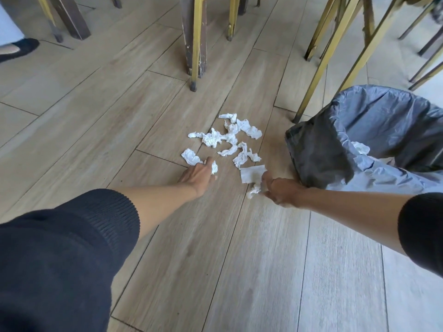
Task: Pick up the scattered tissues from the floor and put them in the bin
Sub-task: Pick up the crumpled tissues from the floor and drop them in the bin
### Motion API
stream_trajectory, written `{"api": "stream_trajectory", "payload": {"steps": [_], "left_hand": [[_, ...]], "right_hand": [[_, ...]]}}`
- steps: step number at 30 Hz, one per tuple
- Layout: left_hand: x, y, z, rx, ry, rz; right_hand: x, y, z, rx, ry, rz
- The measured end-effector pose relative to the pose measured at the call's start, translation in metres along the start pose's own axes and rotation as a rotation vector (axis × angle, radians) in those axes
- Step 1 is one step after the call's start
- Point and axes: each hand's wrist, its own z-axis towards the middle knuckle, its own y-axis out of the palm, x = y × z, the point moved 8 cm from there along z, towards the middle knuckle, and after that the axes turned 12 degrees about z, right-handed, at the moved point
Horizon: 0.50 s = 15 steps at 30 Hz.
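Several crumpled white tissues [229, 138] lie scattered on the wooden floor in the middle of the view. My left hand [199, 174] reaches down at the near left of the pile and grips a small crumpled tissue [214, 167]. My right hand [280, 191] is low beside the bin and pinches a crumpled tissue [254, 190], with a flatter tissue [251, 173] just above its fingers. The bin [318, 152], lined with a grey plastic bag, stands at the right with one tissue [360, 147] inside.
Yellow and brown chair and table legs [195, 41] stand behind the pile, and slanted yellow legs [335, 56] rise just behind the bin. Another person's dark shoe [20, 49] shows at the far left.
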Motion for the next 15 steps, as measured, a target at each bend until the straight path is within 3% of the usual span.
{"api": "stream_trajectory", "payload": {"steps": [5, 11, 15], "left_hand": [[0.002, 0.018, 0.008, -0.045, -0.012, -0.02], [-0.006, 0.022, 0.002, -0.017, 0.0, -0.066], [-0.014, 0.017, -0.003, 0.052, 0.023, -0.054]], "right_hand": [[0.003, 0.018, -0.003, -0.116, 0.036, 0.026], [-0.006, 0.002, 0.009, 0.033, -0.101, -0.034], [-0.008, 0.016, 0.023, -0.027, -0.021, -0.017]]}}
